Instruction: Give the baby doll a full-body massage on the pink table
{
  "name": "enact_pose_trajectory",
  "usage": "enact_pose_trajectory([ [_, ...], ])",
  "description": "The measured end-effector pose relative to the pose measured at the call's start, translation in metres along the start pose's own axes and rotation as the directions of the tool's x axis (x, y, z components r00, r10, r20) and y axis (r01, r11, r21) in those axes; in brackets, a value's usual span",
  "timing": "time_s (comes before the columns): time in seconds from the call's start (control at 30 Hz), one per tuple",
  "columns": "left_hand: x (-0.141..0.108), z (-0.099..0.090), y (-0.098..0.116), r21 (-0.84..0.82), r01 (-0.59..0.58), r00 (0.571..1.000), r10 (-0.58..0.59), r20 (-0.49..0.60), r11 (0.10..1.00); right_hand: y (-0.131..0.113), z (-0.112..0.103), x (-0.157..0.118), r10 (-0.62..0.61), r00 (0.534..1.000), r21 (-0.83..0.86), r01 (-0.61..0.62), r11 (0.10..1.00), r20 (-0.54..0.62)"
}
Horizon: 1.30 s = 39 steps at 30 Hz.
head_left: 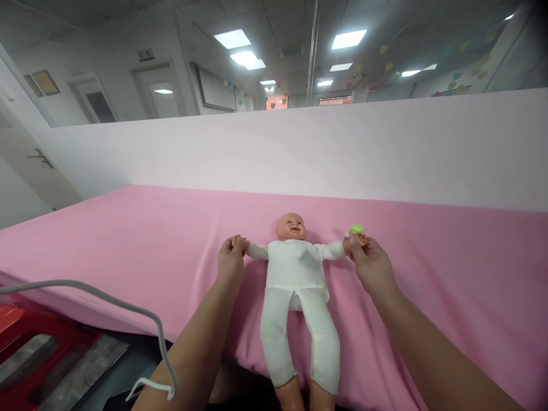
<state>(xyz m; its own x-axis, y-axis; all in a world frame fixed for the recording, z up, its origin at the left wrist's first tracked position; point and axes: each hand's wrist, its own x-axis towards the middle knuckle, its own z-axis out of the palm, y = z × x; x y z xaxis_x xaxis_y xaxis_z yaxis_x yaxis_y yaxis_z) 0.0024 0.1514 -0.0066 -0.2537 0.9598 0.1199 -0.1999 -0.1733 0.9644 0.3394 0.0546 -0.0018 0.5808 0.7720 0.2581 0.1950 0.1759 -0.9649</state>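
A baby doll (296,265) in a white top and white trousers lies on its back on a pink sheet (141,240), arms stretched out to both sides. My left hand (231,260) is closed around the doll's hand on the left of the view. On the other side, my right hand (372,262) grips the doll's other hand between thumb and fingers. Just behind that grip shows a small light-green item (356,229), partly hidden; I cannot make out what it is. The doll's bare feet reach the bottom edge of the view.
Behind the bed runs a low white wall (299,151) with glass above it. A grey cable (98,294) loops in front of my left forearm. At the lower left stands a red plastic stool (47,342). A door (32,151) is at the far left.
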Motion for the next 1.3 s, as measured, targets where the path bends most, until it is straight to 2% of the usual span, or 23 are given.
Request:
enact_pose_trajectory([
  [0.1, -0.026, 0.015, 0.01, 0.213, -0.166, 0.983, 0.144, 0.118, 0.963, -0.007, 0.011, -0.015, -0.092, 0.99, -0.147, 0.108, 0.983, 0.107],
  [0.2, -0.045, 0.025, 0.016, 0.428, -0.323, 0.935, 0.215, 0.281, 0.844, -0.006, 0.023, -0.026, -0.144, 0.962, -0.203, 0.192, 0.96, 0.231],
  [0.27, -0.052, 0.029, 0.017, 0.509, -0.419, 0.892, 0.237, 0.384, 0.752, -0.004, 0.029, -0.031, -0.194, 0.93, -0.269, 0.282, 0.921, 0.311],
  [0.4, -0.057, 0.031, 0.014, 0.525, -0.581, 0.787, 0.265, 0.558, 0.622, -0.005, 0.037, -0.039, -0.317, 0.829, -0.32, 0.488, 0.812, 0.46],
  [0.57, -0.057, 0.03, 0.008, 0.532, -0.707, 0.672, 0.21, 0.71, 0.466, -0.009, 0.041, -0.044, -0.344, 0.74, -0.364, 0.611, 0.703, 0.578],
  [0.63, -0.057, 0.03, 0.007, 0.517, -0.727, 0.65, 0.209, 0.731, 0.452, -0.008, 0.042, -0.044, -0.353, 0.718, -0.367, 0.639, 0.676, 0.599],
  [0.73, -0.057, 0.03, 0.008, 0.493, -0.715, 0.652, 0.218, 0.726, 0.496, -0.005, 0.044, -0.044, -0.37, 0.706, -0.344, 0.65, 0.678, 0.605],
  [0.8, -0.056, 0.029, 0.008, 0.481, -0.682, 0.677, 0.226, 0.701, 0.551, -0.003, 0.044, -0.045, -0.373, 0.736, -0.316, 0.611, 0.726, 0.566],
  [0.87, -0.052, 0.027, 0.008, 0.485, -0.601, 0.743, 0.221, 0.632, 0.635, -0.002, 0.042, -0.043, -0.333, 0.814, -0.289, 0.502, 0.815, 0.475],
  [0.97, -0.038, 0.019, 0.007, 0.429, -0.351, 0.898, 0.169, 0.407, 0.832, 0.001, 0.032, -0.033, -0.193, 0.945, -0.228, 0.255, 0.94, 0.263],
  [1.0, -0.031, 0.015, 0.006, 0.368, -0.265, 0.936, 0.145, 0.321, 0.891, 0.003, 0.027, -0.027, -0.142, 0.972, -0.198, 0.179, 0.964, 0.186],
  [1.07, -0.015, 0.006, 0.005, 0.207, -0.125, 0.983, 0.092, 0.162, 0.97, 0.011, 0.017, -0.012, -0.044, 0.998, -0.109, 0.049, 0.993, 0.051],
  [1.13, 0.001, -0.004, 0.003, 0.056, 0.017, 1.0, -0.018, 0.02, 0.998, 0.023, 0.007, 0.004, 0.095, 0.995, 0.065, -0.092, 0.994, -0.044],
  [1.17, 0.008, -0.009, 0.002, -0.015, 0.109, 0.993, -0.11, -0.036, 0.994, 0.03, 0.004, 0.012, 0.184, 0.98, 0.172, -0.169, 0.97, -0.075],
  [1.23, 0.019, -0.016, -0.001, -0.142, 0.288, 0.949, -0.303, -0.092, 0.947, 0.044, -0.001, 0.025, 0.37, 0.923, 0.351, -0.314, 0.882, -0.106],
  [1.3, 0.026, -0.02, -0.004, -0.223, 0.399, 0.896, -0.43, -0.111, 0.889, 0.056, -0.005, 0.035, 0.479, 0.871, 0.422, -0.394, 0.817, -0.114],
])
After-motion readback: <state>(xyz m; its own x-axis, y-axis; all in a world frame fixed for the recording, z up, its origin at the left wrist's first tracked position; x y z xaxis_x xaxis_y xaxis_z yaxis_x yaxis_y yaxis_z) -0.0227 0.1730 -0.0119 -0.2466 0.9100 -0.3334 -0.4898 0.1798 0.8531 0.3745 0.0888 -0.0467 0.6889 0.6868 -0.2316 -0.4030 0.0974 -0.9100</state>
